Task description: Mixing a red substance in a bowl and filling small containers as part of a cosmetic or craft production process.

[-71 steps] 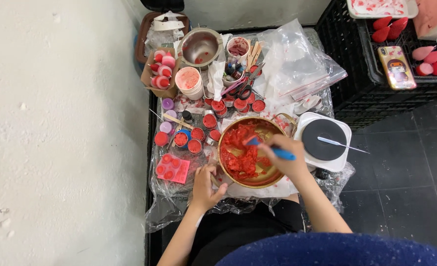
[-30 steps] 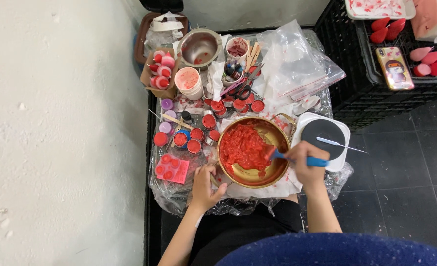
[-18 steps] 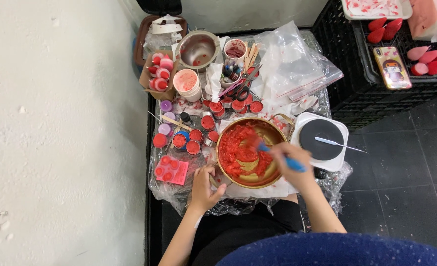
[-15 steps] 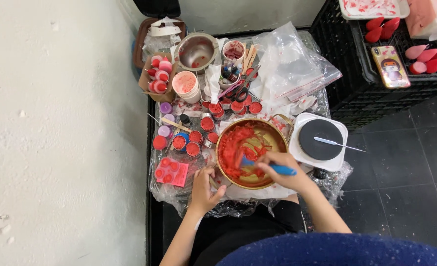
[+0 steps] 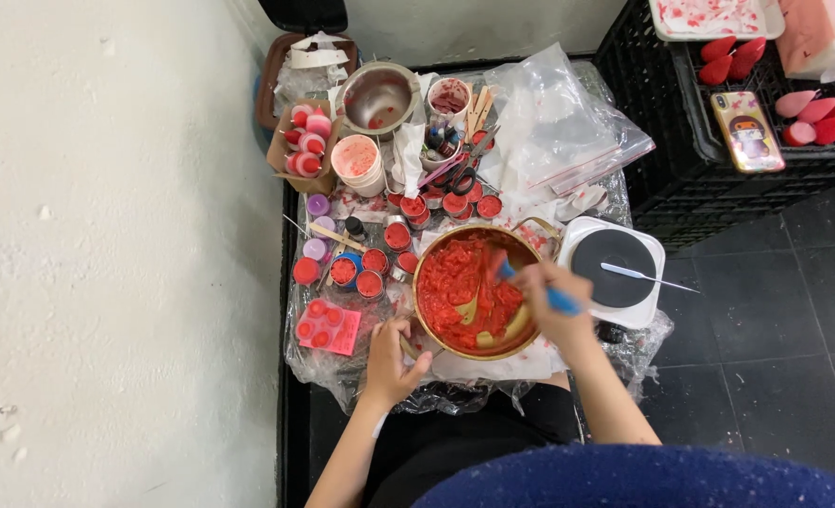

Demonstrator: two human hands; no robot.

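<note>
My right hand (image 5: 551,299) closes on the blue spatula (image 5: 540,290); the red paste (image 5: 462,287) looks thick, sticky. My left hand (image 5: 391,357) grips the bowl (image 5: 436,334) rim.

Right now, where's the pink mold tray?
In the head view the pink mold tray lies at the table's left front, just left of the left hand and the gold pan, below the small red-filled tins.

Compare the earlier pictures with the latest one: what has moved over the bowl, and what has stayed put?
The right hand has swung the blue-handled tool back and forth through the red mass in the brass bowl, from the right rim toward the middle, exposing more bare bottom. Nothing was picked up or released. The left hand stays at the bowl's near-left rim; the small red pots and the round black plate are unmoved.
</note>
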